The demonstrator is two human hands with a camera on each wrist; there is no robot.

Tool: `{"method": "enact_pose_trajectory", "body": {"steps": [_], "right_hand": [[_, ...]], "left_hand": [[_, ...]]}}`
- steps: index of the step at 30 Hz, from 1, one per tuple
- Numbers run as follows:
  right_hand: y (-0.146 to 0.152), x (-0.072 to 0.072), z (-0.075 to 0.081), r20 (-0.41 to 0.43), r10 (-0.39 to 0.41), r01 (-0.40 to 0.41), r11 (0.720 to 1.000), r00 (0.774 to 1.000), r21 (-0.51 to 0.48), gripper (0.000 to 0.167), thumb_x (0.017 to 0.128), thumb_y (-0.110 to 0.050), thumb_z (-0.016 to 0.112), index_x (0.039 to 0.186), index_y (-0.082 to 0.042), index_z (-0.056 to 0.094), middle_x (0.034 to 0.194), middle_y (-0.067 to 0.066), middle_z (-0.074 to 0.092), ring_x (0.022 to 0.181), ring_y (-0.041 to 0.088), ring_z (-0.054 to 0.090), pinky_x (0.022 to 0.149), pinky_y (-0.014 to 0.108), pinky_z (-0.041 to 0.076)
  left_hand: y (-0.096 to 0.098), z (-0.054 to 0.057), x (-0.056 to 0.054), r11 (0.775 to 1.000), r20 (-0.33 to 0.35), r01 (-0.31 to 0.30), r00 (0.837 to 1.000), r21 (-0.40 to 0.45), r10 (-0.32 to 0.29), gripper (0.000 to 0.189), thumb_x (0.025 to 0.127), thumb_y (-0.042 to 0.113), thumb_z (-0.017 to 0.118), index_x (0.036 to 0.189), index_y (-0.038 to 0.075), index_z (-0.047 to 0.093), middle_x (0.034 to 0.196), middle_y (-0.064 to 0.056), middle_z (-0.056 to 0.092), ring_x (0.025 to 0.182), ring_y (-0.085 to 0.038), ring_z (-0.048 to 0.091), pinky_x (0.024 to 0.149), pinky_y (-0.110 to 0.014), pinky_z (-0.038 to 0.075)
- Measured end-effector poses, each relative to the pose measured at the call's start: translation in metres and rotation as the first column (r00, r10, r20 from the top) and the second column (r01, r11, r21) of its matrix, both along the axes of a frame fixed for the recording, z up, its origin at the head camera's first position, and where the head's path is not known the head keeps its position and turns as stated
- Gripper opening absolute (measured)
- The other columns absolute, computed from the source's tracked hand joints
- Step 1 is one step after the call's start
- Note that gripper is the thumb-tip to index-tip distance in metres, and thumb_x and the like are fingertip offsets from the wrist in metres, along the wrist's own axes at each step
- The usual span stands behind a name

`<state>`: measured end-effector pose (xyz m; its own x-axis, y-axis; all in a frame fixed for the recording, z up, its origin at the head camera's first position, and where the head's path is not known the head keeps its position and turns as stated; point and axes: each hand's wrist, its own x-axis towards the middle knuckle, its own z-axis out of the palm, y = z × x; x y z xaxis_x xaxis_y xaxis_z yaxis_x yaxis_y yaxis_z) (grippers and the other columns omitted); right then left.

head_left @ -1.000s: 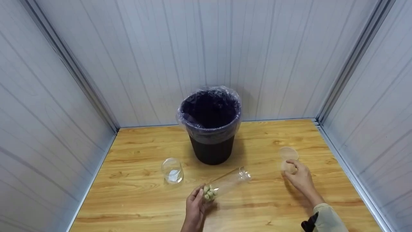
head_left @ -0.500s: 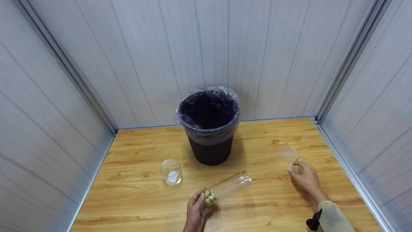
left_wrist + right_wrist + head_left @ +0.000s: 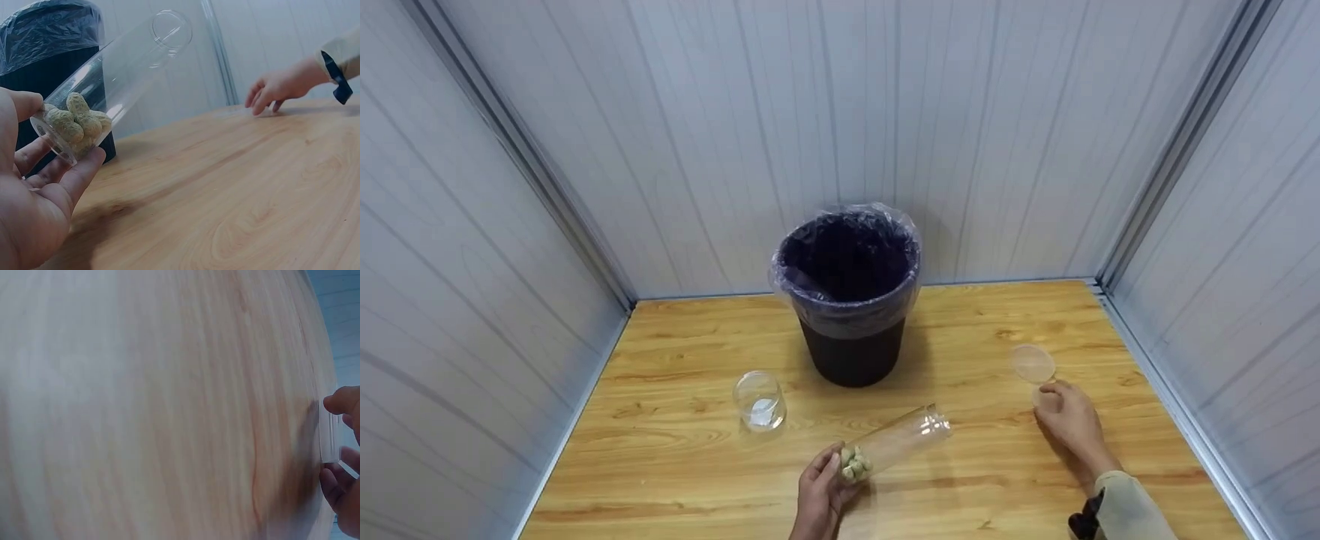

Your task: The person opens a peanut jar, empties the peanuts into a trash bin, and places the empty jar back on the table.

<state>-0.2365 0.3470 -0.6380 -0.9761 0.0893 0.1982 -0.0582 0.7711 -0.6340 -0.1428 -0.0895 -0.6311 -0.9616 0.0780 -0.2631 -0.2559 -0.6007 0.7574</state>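
Observation:
My left hand (image 3: pixel 819 491) holds a tall clear jar (image 3: pixel 904 441) by its base end. The jar is tilted above the table, its mouth raised and pointing right, away from that hand. Several peanuts in their shells (image 3: pixel 79 124) lie at its base end. At the right, my right hand (image 3: pixel 1071 421) pinches the rim of a clear round lid (image 3: pixel 328 433) at the tabletop between thumb and fingers. The fingers cover much of this lid in the head view. A second flat clear lid (image 3: pixel 1033 363) lies on the table just beyond.
A black trash bin (image 3: pixel 851 356) with a clear plastic liner stands at the back middle. Left of it, a short clear glass container (image 3: pixel 760 403) stands on the wooden table (image 3: pixel 682 472). Pale panel walls (image 3: pixel 720 135) enclose the back and both sides.
My right hand has drawn slightly right and toward me with the pinched lid, away from the other lid. The jar in my left hand has shifted slightly right and nearer.

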Motion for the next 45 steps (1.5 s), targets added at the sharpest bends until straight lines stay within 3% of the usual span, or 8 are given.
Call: {"method": "enact_pose_trajectory", "body": {"steps": [6,11,17,20,29,35,38,45], "right_hand": [[-0.006,0.006,0.002,0.001,-0.117,0.117,0.992,0.993,-0.054,0.048,0.084,-0.029,0.077,0.117,0.003,0.062,0.135,0.032,0.044,0.116,0.051,0.045,0.089,0.065,0.041],[-0.016,0.005,0.011,-0.06,-0.262,0.257,0.963,0.963,-0.079,0.044,0.094,-0.034,0.064,0.12,0.001,0.059,0.119,0.024,0.054,0.099,0.041,0.053,0.078,0.056,0.045],[-0.034,-0.014,0.032,-0.393,-0.309,0.254,0.949,0.866,-0.186,0.013,0.089,0.003,0.05,0.093,0.002,0.063,0.088,0.017,0.062,0.076,0.031,0.057,0.066,0.044,0.042],[-0.052,-0.028,0.054,-0.516,-0.278,0.214,0.96,0.81,-0.181,0.018,0.078,0.01,0.049,0.078,0.0,0.064,0.072,0.013,0.062,0.061,0.025,0.053,0.057,0.038,0.04],[-0.134,-0.069,0.147,-0.669,-0.008,-0.023,0.999,0.744,-0.037,0.022,0.057,0.009,0.039,0.052,-0.012,0.045,0.045,-0.004,0.037,0.042,0.009,0.022,0.04,0.028,0.019],[-0.185,-0.085,0.181,-0.71,0.08,-0.123,0.992,0.7,-0.01,0.02,0.056,0.006,0.041,0.052,-0.013,0.042,0.048,-0.004,0.037,0.044,0.012,0.028,0.04,0.029,0.022],[-0.205,-0.09,0.189,-0.696,0.123,-0.162,0.987,0.707,0.009,0.017,0.069,0.003,0.053,0.068,-0.009,0.064,0.068,0.001,0.062,0.059,0.019,0.053,0.05,0.034,0.042],[-0.231,-0.098,0.191,-0.486,0.213,-0.224,0.974,0.848,0.037,0.035,0.088,-0.034,0.069,0.111,-0.008,0.071,0.126,0.019,0.059,0.114,0.037,0.054,0.095,0.049,0.044]], "left_hand": [[0.002,-0.001,0.0,1.0,0.02,-0.011,1.0,-0.01,0.011,0.042,0.101,0.019,0.054,0.133,-0.008,0.045,0.112,-0.011,0.06,0.095,-0.021,0.065,0.086,-0.041,0.054],[0.003,-0.002,0.002,0.999,0.03,-0.035,0.999,-0.027,0.036,0.039,0.1,0.018,0.054,0.131,-0.006,0.049,0.106,-0.008,0.062,0.09,-0.019,0.066,0.082,-0.039,0.056],[0.0,-0.005,0.005,0.999,0.025,-0.047,0.999,-0.026,0.048,0.044,0.1,0.018,0.055,0.134,-0.009,0.045,0.107,-0.008,0.061,0.09,-0.019,0.065,0.08,-0.038,0.056],[-0.004,-0.004,0.007,0.998,0.033,-0.052,0.998,-0.026,0.053,0.05,0.1,0.02,0.056,0.136,-0.01,0.041,0.11,-0.01,0.061,0.095,-0.02,0.065,0.082,-0.038,0.056],[-0.012,0.002,0.013,0.995,0.016,-0.101,0.995,-0.026,0.101,0.051,0.1,0.021,0.054,0.138,-0.01,0.038,0.116,-0.012,0.058,0.097,-0.021,0.064,0.083,-0.04,0.056],[-0.018,0.015,0.015,0.987,-0.004,-0.164,0.987,0.007,0.164,0.045,0.102,0.017,0.051,0.137,-0.01,0.04,0.114,-0.011,0.059,0.096,-0.019,0.064,0.085,-0.039,0.055],[-0.023,0.023,0.017,0.975,-0.031,-0.219,0.975,0.036,0.22,0.04,0.102,0.014,0.051,0.133,-0.009,0.044,0.112,-0.011,0.061,0.095,-0.02,0.064,0.086,-0.039,0.054],[-0.038,0.038,0.017,0.945,-0.079,-0.315,0.944,0.084,0.321,0.034,0.101,0.014,0.052,0.128,-0.006,0.049,0.11,-0.012,0.062,0.094,-0.022,0.066,0.088,-0.04,0.054]]}}
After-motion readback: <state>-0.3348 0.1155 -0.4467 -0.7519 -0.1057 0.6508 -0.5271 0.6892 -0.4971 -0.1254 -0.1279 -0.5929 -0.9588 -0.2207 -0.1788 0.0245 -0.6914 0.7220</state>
